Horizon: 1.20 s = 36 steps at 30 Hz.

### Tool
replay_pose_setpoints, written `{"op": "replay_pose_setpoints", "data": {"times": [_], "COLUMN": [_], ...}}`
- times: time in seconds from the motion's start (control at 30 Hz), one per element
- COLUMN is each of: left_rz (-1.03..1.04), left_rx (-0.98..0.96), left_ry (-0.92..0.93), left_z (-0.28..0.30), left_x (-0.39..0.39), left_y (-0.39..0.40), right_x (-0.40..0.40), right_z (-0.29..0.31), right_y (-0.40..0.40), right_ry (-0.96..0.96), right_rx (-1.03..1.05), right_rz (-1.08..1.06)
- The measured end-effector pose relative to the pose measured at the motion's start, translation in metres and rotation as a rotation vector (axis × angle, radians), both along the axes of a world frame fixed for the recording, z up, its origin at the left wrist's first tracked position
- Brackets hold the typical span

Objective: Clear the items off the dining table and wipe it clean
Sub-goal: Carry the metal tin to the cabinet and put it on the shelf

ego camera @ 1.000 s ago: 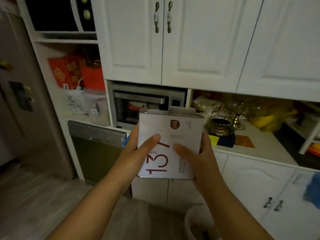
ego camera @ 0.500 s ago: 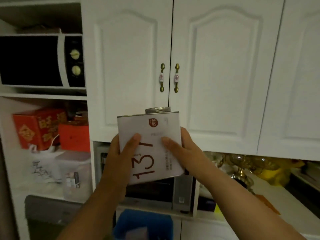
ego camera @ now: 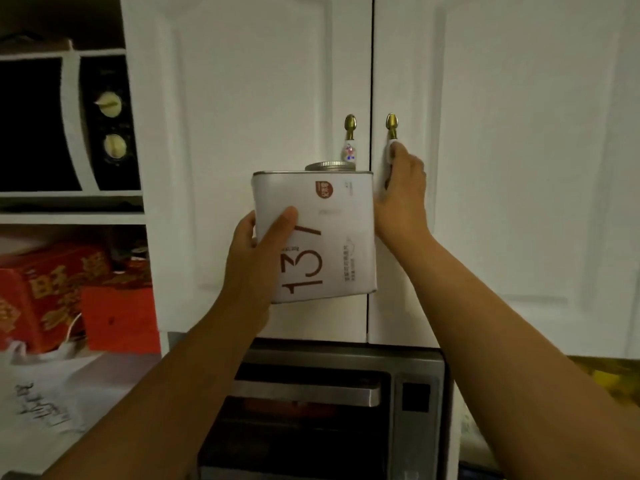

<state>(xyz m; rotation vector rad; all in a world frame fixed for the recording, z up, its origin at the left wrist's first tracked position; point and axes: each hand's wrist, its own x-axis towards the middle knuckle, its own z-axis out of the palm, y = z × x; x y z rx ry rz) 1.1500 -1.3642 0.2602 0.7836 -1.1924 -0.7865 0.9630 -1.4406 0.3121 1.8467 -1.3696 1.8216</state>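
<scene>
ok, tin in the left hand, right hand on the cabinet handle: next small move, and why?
Probably pull the right door open. The right hand grips its handle, both doors look shut, and the left hand holds the tin up, apparently waiting to go inside.

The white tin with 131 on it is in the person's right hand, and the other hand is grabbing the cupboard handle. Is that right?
Not quite. The head view shows the white tin in the left hand. It is the right hand that is on the cupboard handle. The cupboard doors look shut.
</scene>
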Motion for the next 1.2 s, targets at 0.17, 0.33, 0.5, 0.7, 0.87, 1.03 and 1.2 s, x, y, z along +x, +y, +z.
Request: {"op": "replay_pose_setpoints", "data": {"times": [0.17, 0.33, 0.5, 0.7, 0.87, 1.03, 1.2], "left_rz": [-0.034, -0.096, -0.202, -0.43, -0.588, -0.789, -0.909], "left_rx": [-0.033, -0.066, -0.021, -0.079, -0.023, 0.024, 0.064], "left_ry": [0.014, 0.095, 0.182, 0.135, 0.171, 0.16, 0.113], "left_z": [0.002, -0.002, -0.021, -0.036, -0.043, -0.048, -0.06], "left_x": [0.01, 0.026, 0.03, 0.006, -0.032, -0.083, -0.129], "left_y": [-0.035, -0.056, -0.057, -0.058, -0.051, -0.025, 0.004], "right_x": [0.012, 0.006, 0.019, 0.009, -0.025, -0.043, -0.06], "right_z": [0.001, 0.018, 0.01, 0.007, 0.005, -0.037, -0.098], "right_y": [-0.015, 0.015, 0.055, 0.128, 0.188, 0.231, 0.263], "right_ry": [-0.146, -0.233, -0.229, -0.188, -0.201, -0.049, 0.08], "right_rx": [-0.119, -0.024, -0.088, -0.25, -0.409, -0.419, -0.227], "right_rz": [0.027, 0.094, -0.022, -0.331, -0.53, -0.799, -1.051]}}
